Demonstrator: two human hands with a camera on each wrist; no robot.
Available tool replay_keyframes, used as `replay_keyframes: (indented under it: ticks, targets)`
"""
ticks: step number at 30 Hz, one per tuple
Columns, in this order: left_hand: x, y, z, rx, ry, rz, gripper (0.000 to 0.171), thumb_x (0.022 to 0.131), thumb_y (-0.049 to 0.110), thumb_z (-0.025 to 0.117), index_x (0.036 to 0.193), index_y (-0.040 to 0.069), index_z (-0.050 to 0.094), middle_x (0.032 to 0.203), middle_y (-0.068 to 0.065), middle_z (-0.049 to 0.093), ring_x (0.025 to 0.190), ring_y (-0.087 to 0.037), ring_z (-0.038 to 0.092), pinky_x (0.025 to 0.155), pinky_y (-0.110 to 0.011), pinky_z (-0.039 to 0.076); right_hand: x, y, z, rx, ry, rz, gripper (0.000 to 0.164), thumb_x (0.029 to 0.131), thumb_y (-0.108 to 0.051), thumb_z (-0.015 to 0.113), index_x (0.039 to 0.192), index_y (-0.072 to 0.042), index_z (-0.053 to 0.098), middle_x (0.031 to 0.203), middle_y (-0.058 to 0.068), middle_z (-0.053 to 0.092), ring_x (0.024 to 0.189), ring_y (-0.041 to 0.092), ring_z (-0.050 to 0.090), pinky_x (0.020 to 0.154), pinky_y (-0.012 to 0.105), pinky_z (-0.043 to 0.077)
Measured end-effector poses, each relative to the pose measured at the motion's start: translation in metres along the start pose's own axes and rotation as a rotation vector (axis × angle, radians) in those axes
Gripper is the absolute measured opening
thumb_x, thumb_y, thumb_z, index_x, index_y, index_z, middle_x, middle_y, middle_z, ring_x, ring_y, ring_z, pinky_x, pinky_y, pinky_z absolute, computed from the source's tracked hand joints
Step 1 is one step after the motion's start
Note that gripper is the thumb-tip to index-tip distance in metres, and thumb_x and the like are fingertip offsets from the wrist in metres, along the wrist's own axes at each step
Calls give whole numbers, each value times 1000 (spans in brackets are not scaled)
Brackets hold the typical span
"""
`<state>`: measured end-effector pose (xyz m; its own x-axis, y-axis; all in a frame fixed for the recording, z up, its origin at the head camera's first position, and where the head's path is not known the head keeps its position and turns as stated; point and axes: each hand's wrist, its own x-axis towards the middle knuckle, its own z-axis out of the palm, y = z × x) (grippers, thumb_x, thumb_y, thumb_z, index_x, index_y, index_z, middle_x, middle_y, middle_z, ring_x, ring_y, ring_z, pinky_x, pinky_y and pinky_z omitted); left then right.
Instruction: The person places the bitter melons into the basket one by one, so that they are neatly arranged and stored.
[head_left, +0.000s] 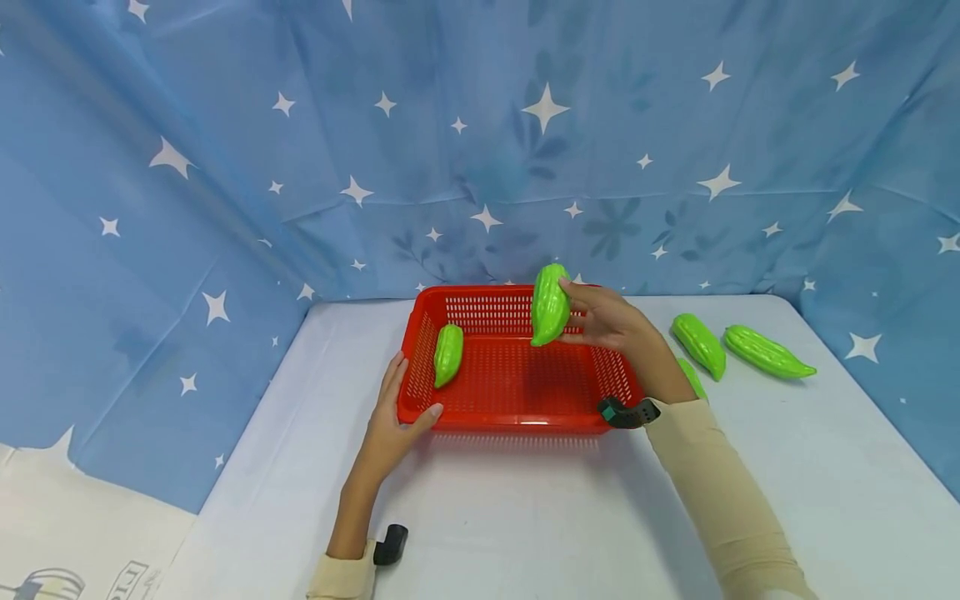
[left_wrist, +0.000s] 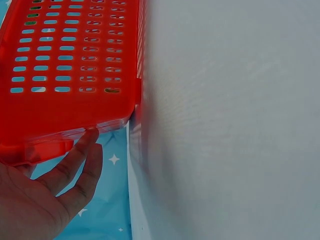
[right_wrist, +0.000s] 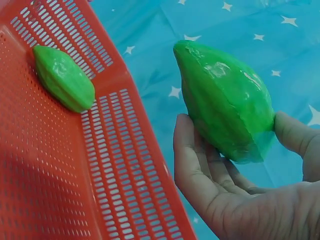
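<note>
A red perforated plastic basket (head_left: 517, 422) sits on the white table. My left hand (head_left: 390, 433) holds its near left corner, with the fingers along the left side and the thumb at the front rim; in the left wrist view the fingertips (left_wrist: 91, 134) press against the outer wall. My right hand (head_left: 611, 321) pinches a glossy green ridged bitter melon (head_left: 551, 307) between thumb and fingers, above the basket's right half. In the right wrist view its pointed end faces away from the palm. Another bitter melon (head_left: 448, 356) lies inside at the basket's left wall.
Right of the basket, two bitter melons lie on the table, one nearer (head_left: 699, 345) and one farther right (head_left: 768, 352). A third bitter melon (head_left: 692, 379) is partly hidden behind the right forearm. A blue star-patterned curtain (head_left: 480, 150) hangs along the back and sides.
</note>
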<state>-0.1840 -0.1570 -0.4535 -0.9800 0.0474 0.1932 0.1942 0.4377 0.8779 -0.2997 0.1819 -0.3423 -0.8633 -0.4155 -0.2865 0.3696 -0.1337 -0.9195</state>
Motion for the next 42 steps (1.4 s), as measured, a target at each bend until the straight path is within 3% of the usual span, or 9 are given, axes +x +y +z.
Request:
replay_keyframes:
  ticks: [5, 15, 21, 25, 31, 42]
  targets:
    - [1, 0, -1, 5, 1, 7, 93, 84, 45, 72, 157, 25, 19, 163, 12, 12, 150, -24, 22, 100, -51, 48, 17, 1, 13, -33, 12, 48, 41, 102, -38, 49, 130, -10, 41, 124, 8, 47, 97, 17, 63, 79, 36, 58]
    - [0, -1, 1, 1, -4, 5, 91, 85, 45, 72, 156, 27, 19, 163, 14, 12, 150, -23, 22, 101, -51, 48, 40, 6, 30, -43, 18, 112, 46, 100, -38, 52, 133, -6, 42, 118, 8, 54, 98, 19, 62, 79, 37, 59]
    - [0, -1, 1, -12, -1, 13, 89, 85, 43, 72, 156, 28, 20, 163, 12, 13, 149, -23, 22, 101, -53, 47, 55, 10, 36, -85, 46, 135, 54, 98, -39, 56, 139, -5, 42, 125, 11, 53, 107, 24, 59, 99, 48, 52]
    - [0, 0, 1, -13, 0, 6, 90, 85, 43, 72, 156, 28, 20, 163, 12, 13, 149, -24, 24, 100, -53, 48, 67, 15, 39, -110, 77, 165, 51, 98, -37, 58, 134, -4, 46, 119, 11, 56, 101, 24, 62, 106, 55, 45]
    - [-1, 1, -1, 0, 6, 1, 93, 83, 45, 73, 157, 27, 19, 163, 13, 13, 149, -24, 24, 99, -51, 49, 83, 26, 45, -197, 116, 234, 40, 96, -35, 62, 119, -3, 55, 98, 9, 65, 85, 22, 66, 101, 53, 50]
    - [0, 2, -1, 2, -2, -1, 92, 84, 45, 73, 157, 24, 19, 163, 14, 12, 149, -21, 22, 105, -51, 45, 95, 37, 55, -281, 129, 342, 35, 96, -30, 62, 119, -5, 53, 95, 8, 61, 90, 24, 62, 99, 50, 52]
